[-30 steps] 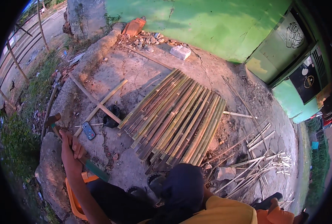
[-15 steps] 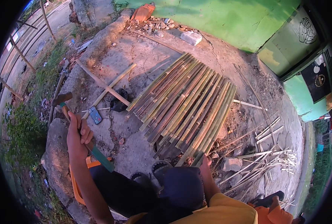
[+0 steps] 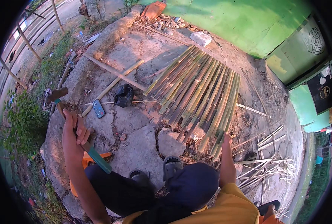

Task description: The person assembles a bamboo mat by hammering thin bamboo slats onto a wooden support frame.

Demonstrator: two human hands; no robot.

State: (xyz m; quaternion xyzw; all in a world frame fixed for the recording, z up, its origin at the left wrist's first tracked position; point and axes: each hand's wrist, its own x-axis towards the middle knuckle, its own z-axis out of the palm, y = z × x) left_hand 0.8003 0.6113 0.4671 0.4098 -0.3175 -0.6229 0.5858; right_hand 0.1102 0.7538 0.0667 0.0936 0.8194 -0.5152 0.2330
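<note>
My left hand [image 3: 73,134] is wrapped around the handle of a hammer [image 3: 96,158], its dark metal head up at the far left and its green grip hanging toward my knee. In front of me lies a panel of bamboo slats [image 3: 196,87], split green-brown strips side by side with uneven near ends. At its near right corner my right hand [image 3: 226,143] grips the edge of the outermost slats; the thumb side shows, while most fingers are hidden.
A phone [image 3: 98,108] and a black plastic bag [image 3: 124,95] lie left of the panel, near two crossed wooden strips [image 3: 115,77]. Cut bamboo sticks [image 3: 265,170] are scattered at right. A concrete block [image 3: 200,38] stands near the green wall [image 3: 225,22]. Another person's shoe [image 3: 268,207] shows lower right.
The bamboo panel has shifted away from my feet and to the right, with my right hand at its corner. More of the cracked ground shows before my shoes. The hammer stays in my left hand.
</note>
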